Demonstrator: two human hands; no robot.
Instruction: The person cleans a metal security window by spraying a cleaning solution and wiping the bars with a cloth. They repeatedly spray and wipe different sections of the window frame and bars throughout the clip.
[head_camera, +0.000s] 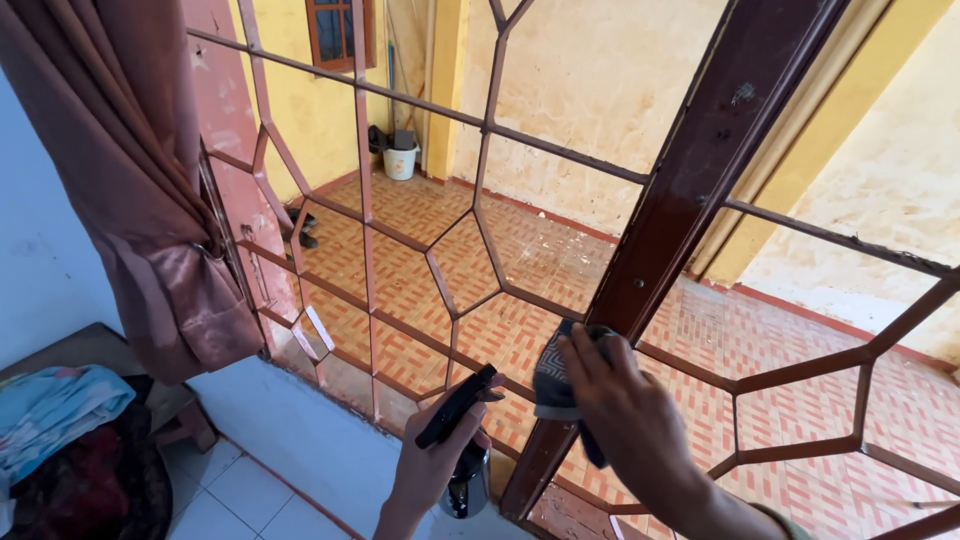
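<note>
Two hands are raised at a window: the left hand (432, 465) at about 6 o'clock in the view, the right hand (622, 400) just beside it toward 5 o'clock. The left grip is closed around the neck of a dark spray bottle (466, 478), held upright with its black trigger head (455, 405) angled up toward 1 o'clock, so the nozzle faces the glass rather than the room. The wrist is bent back and the forearm rises nearly straight from the bottom edge.

The right grip is closed on a dark grey cloth (556, 378), fingers spread flat over it and pressing it against the brown window frame (690, 190), which runs as a slanted bar from 1 o'clock down to 6 o'clock. The flat palm seems to spread pressure across the cloth. That forearm enters from 5 o'clock, wrist roughly straight.

Behind the glass a metal grille (440, 280) of angular shapes covers the opening, with a tiled courtyard beyond and a white bucket (401, 160) at 11 o'clock. A brownish curtain (140, 190) hangs tied back at 9 o'clock.
</note>
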